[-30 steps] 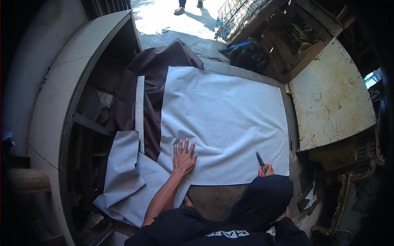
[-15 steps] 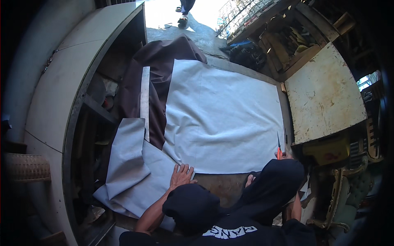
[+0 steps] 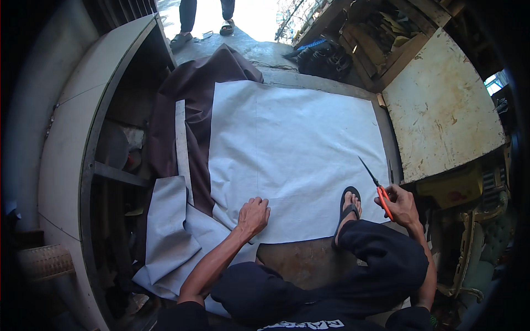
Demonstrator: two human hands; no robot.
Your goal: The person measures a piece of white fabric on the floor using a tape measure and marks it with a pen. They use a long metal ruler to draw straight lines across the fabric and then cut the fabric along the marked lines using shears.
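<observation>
A large sheet of pale fabric (image 3: 298,143) lies spread over the floor, lightly wrinkled, with a thin line along its left part. My left hand (image 3: 254,216) rests on its near left part, fingers curled under; whatever they grip is hidden. Off the sheet's near right corner, my right hand (image 3: 402,205) is closed on orange-handled scissors (image 3: 383,199), their dark blades slightly apart and pointing up-left above the fabric. My sandalled foot (image 3: 349,207) stands on the sheet's near edge, between the hands.
Dark brown material (image 3: 171,121) is bunched along the left, with a long pale strip (image 3: 182,143) on it. Folded grey-white material (image 3: 168,220) lies nearer. A cabinet (image 3: 72,154) borders the left, a stained board (image 3: 444,110) the right. Another person's feet (image 3: 226,27) stand at the far end.
My left hand has moved onto the sheet and its fingers have curled. My right hand has come up and right with the scissors. My foot now rests on the fabric. The other person has stepped leftward.
</observation>
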